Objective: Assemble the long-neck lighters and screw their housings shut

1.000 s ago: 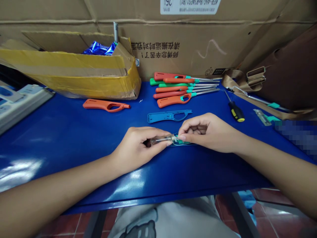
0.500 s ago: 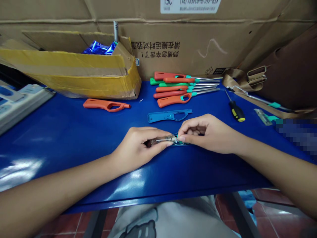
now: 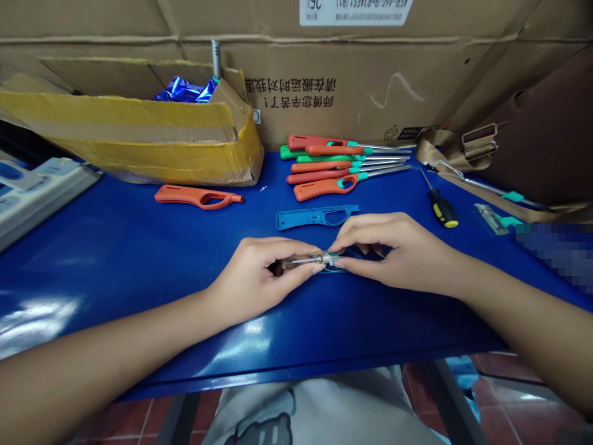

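My left hand [image 3: 259,272] is closed on a clear lighter fuel tank [image 3: 303,261], thumb below and fingers above, with its valve end toward the right. At that end my right hand [image 3: 389,250] pinches a small teal part [image 3: 334,256] between thumb and forefinger. A blue handle shell half [image 3: 354,253] lies under the right fingers, mostly hidden, with a thin wire beside the tank. Just behind the hands, another blue handle shell half [image 3: 301,219] lies on the table, its inner side up.
Several gas lighters [image 3: 324,176] with metal barrels are piled behind. An orange handle shell [image 3: 197,196] lies left, before a taped carton [image 3: 185,148]. To the right are a screwdriver [image 3: 442,209], a metal lighter barrel [image 3: 491,188] and another clear tank [image 3: 491,219]. A power strip [image 3: 46,185] stands far left.
My right hand's thumb and forefinger have opened slightly and shifted left onto the tank's valve end. My left hand keeps the tank in the same place.
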A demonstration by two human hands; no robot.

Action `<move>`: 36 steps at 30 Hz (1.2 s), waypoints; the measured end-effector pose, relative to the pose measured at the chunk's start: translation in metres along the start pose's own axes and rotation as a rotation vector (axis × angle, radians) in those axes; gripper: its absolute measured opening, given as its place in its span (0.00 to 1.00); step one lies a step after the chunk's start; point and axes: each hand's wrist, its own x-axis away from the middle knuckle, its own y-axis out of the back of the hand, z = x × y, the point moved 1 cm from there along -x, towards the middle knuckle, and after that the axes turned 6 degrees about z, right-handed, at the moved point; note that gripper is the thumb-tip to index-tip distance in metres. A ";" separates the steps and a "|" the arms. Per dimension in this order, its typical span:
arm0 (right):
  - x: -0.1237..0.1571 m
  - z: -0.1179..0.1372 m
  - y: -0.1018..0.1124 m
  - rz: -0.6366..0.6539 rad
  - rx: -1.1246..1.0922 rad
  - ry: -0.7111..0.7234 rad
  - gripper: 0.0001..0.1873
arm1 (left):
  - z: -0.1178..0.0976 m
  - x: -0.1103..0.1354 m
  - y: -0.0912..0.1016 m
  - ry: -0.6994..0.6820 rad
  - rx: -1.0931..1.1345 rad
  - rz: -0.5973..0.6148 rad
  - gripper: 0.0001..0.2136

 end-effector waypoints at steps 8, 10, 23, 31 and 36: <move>0.002 -0.001 -0.005 0.018 0.177 0.030 0.06 | -0.001 0.000 -0.001 0.003 -0.010 0.021 0.07; 0.003 0.000 -0.005 0.026 0.172 0.026 0.05 | -0.001 0.000 -0.001 -0.001 -0.013 0.022 0.07; -0.001 0.003 -0.003 -0.015 -0.051 -0.066 0.04 | 0.000 0.002 0.000 0.033 -0.013 0.004 0.07; -0.006 0.000 -0.002 0.064 -0.322 -0.317 0.12 | -0.001 0.001 0.000 0.043 -0.015 -0.010 0.06; -0.005 -0.001 -0.007 0.018 -0.346 -0.307 0.11 | 0.000 0.001 0.000 0.053 -0.013 0.000 0.06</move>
